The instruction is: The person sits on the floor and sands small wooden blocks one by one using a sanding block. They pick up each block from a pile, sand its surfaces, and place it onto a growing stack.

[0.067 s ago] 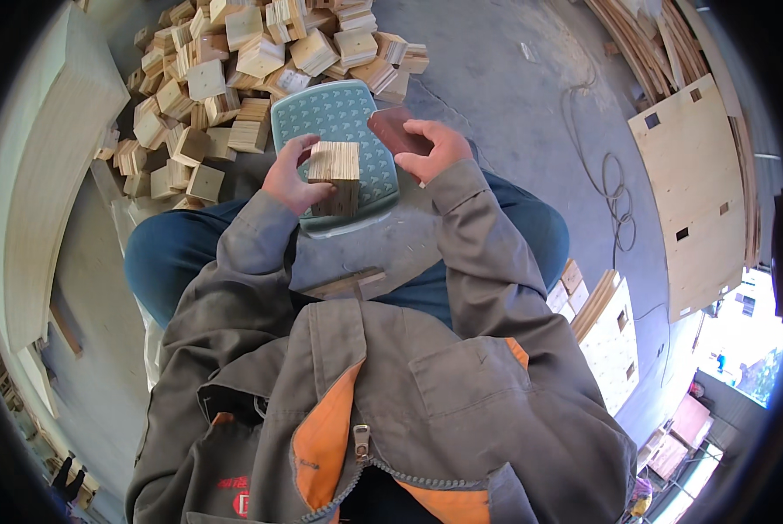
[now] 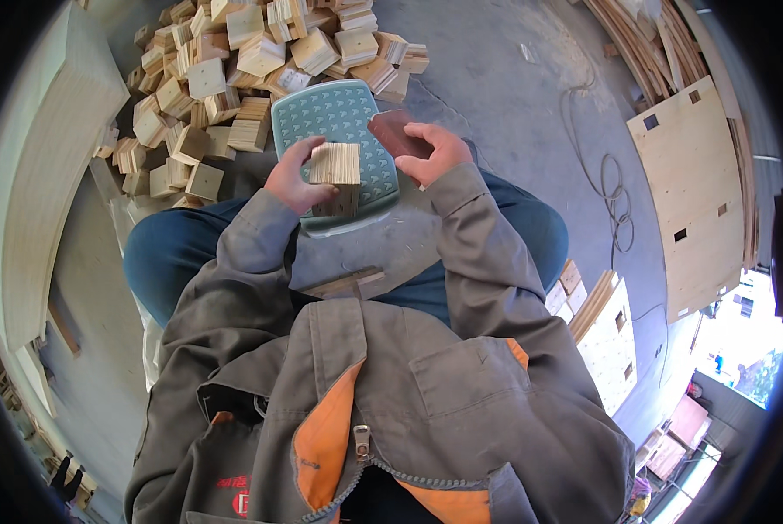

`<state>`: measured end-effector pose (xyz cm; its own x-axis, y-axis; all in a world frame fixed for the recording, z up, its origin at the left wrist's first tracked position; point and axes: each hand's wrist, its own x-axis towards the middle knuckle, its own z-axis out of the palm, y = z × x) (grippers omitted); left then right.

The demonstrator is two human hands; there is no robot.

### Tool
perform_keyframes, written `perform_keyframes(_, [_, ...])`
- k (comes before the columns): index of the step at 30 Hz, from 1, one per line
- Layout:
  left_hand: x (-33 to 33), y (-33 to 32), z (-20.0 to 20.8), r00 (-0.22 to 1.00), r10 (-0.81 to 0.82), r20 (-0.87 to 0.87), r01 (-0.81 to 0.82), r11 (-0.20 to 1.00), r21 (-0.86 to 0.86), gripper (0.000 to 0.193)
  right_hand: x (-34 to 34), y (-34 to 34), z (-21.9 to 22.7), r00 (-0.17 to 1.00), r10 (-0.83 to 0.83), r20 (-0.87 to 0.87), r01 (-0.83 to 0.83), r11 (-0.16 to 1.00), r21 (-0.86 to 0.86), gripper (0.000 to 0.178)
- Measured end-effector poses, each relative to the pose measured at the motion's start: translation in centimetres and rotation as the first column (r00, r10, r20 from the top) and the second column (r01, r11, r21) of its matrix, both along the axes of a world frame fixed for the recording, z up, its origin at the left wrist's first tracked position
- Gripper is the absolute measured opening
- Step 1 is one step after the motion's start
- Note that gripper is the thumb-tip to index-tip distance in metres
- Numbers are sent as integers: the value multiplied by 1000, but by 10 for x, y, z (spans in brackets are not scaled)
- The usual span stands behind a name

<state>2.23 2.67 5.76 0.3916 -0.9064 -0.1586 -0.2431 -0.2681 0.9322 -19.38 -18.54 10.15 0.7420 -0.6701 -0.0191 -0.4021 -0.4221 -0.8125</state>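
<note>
A layered plywood block [image 2: 335, 165] stands over the near part of a pale green plastic stool [image 2: 356, 105]. Against its left side my left hand [image 2: 297, 177] is closed, fingers behind and thumb on the near face. To the right, apart from the block, my right hand [image 2: 438, 154] grips a flat reddish-brown sheet that looks like sandpaper [image 2: 397, 128]. This sheet tilts over the stool's right edge. The block's underside is hidden, so I cannot tell whether it rests on the stool.
Beyond the stool, to the left, lies a heap of plywood blocks [image 2: 206, 79]. Long pale boards [image 2: 55, 175] stand at the far left. A cable [image 2: 617, 196] curls across the floor on the right, near plywood panels with square holes [image 2: 704, 210].
Almost nothing differs. Both hands have shifted only very slightly, keeping hold of the block and the reddish-brown sheet.
</note>
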Motion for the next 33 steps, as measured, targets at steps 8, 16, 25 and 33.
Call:
perform_keyframes(8, [-18, -9, 17, 996, 44, 79, -40, 998, -55, 102, -4, 1, -15, 1000, 23, -8, -24, 999, -45, 58])
perform_keyframes(16, [-19, -18, 4, 983, 145, 114, -138, 988, -65, 88, -3, 1, -14, 999, 11, -34, -14, 998, -69, 58])
perform_keyframes(25, [-6, -21, -10, 876, 132, 464, -1, 962, -273, 24, -2, 0, -16, 999, 17, -28, -20, 991, -132, 57])
perform_keyframes(33, [1, -27, -28, 920, 332, 210, -246, 904, -351, 14, -4, -1, -16, 999, 12, -52, -19, 990, -137, 56])
